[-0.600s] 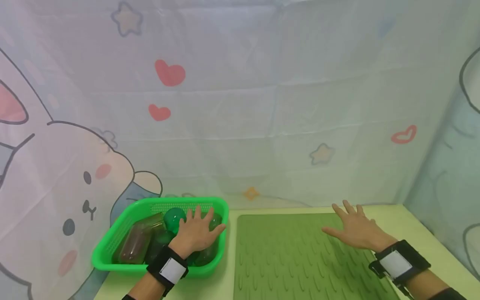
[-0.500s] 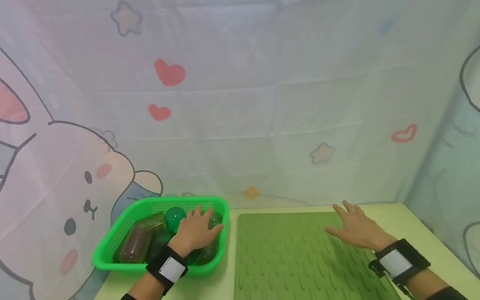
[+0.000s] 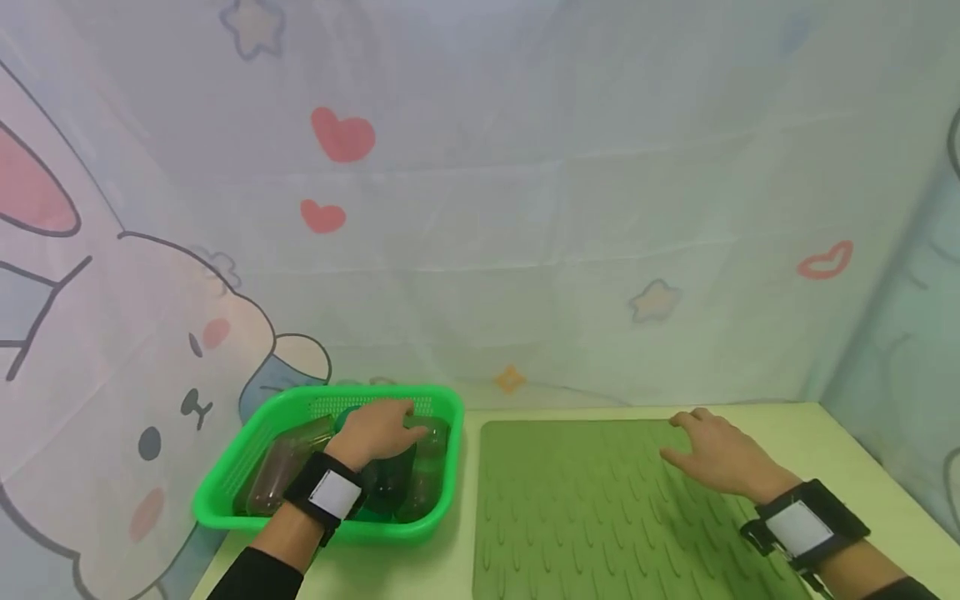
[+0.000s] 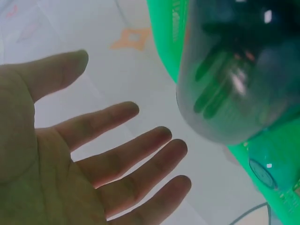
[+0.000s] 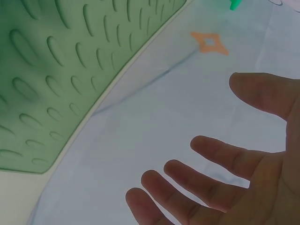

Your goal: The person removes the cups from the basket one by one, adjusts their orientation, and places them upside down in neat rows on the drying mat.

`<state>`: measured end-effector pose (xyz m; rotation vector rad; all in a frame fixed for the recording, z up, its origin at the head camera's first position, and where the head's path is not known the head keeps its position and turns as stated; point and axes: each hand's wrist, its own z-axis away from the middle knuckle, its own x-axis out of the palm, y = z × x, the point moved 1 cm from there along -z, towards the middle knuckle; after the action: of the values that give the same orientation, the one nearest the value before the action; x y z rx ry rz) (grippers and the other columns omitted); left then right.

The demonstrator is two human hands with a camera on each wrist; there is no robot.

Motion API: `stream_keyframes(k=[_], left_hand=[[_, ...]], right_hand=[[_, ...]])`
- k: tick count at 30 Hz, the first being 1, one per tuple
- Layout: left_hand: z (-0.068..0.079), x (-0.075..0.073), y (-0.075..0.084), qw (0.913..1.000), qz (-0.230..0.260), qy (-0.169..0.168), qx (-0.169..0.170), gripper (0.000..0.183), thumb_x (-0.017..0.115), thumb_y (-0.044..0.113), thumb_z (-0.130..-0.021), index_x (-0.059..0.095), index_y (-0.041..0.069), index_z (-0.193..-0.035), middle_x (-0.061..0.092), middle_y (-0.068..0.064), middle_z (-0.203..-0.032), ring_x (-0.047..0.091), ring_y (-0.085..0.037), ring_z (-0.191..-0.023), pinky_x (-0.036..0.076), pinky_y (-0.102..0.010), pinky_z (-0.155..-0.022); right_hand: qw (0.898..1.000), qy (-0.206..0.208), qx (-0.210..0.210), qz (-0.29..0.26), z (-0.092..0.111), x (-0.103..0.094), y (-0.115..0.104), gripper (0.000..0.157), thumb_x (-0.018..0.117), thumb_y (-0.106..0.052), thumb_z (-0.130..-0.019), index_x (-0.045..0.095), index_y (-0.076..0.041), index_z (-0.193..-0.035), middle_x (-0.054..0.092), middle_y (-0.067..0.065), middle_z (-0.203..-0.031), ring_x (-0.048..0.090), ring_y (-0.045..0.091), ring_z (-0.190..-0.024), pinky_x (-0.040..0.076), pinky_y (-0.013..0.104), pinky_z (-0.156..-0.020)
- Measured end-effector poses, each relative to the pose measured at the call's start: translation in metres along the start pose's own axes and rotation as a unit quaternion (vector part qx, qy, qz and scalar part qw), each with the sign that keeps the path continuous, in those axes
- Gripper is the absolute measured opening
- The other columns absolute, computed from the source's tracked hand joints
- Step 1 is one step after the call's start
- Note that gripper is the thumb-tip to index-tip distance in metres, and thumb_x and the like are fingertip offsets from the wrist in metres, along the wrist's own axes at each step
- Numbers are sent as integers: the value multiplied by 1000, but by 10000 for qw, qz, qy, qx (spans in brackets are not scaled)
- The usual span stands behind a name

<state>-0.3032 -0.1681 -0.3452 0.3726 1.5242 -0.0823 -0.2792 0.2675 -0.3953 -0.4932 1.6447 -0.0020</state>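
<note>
Behind the green basket [image 3: 457, 425] hangs a pale printed backdrop [image 3: 570, 200]; beneath the basket lies the table [image 3: 802, 442], and just to the basket's right a ridged green mat [image 3: 570, 500]. Well to the basket's right, above that mat, the right hand [image 3: 716, 450] is released, fingers loosely bent round nothing. Over the basket the left hand [image 3: 375, 432] hangs bent downward, empty too, its fingers spread in the left wrist view. Inside the basket sit the things it seems to reach for: a smooth see-through container [image 3: 431, 479] along the right wall, a dark piece [image 3: 390, 483] beside it, a pinkish bottle-like piece [image 3: 279, 477] towards the left and a rounded teal item [image 4: 281, 154].

Their walls look slick and close-packed, so the reach should go best with fingers wide, one item straddled at its middle, a gentle squeeze and a lift straight up past the basket's rim.

In the head view the left fingertips are mostly out of sight, so whether they touch anything cannot be told. The hand and its wrist strap [image 3: 335, 493] cover the basket's centre, glare muddles several shapes, and the mat's near edge is cut off.
</note>
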Motion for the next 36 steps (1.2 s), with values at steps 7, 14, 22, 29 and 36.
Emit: stream_keyframes(k=[7,14,22,29,36], left_hand=[[-13,-8,-12,9964,156,-830,-59,51,58,33,-94,49,2,-135,52,-17,-131,51,-36,-117,44,-51,-92],[-26,2,-23,9936,232,-1102,-39,61,63,29,-92,41,-1,-140,45,-22,-137,41,-41,-126,39,-53,-98],[-25,26,-26,9913,165,-926,-924,80,64,41,-88,31,-6,-143,33,-34,-141,31,-50,-129,35,-60,-98],[-23,34,-22,9893,282,-879,-1131,80,67,44,-86,40,-12,-136,49,-30,-128,55,-43,-106,48,-51,-85],[-25,31,-22,9912,388,-919,-865,43,66,43,-85,67,0,-87,62,-12,-85,59,-25,-74,48,-38,-64]], right_hand=[[9997,-138,94,-192,9,2,-2,57,62,-38,-90,54,8,-122,51,31,-117,58,40,-94,50,53,-71],[9994,-171,70,-286,13,5,-2,52,62,-35,-91,55,8,-120,51,30,-117,59,40,-94,50,53,-73],[9992,-138,94,-361,17,13,-5,52,62,-36,-91,56,8,-118,50,30,-118,60,36,-92,51,52,-74],[9981,-279,247,-493,19,19,-5,56,61,-39,-91,55,7,-120,50,31,-119,59,39,-95,51,52,-75],[9983,-254,225,-482,17,20,-8,54,61,-39,-91,57,7,-119,53,29,-118,57,41,-100,49,54,-78]])
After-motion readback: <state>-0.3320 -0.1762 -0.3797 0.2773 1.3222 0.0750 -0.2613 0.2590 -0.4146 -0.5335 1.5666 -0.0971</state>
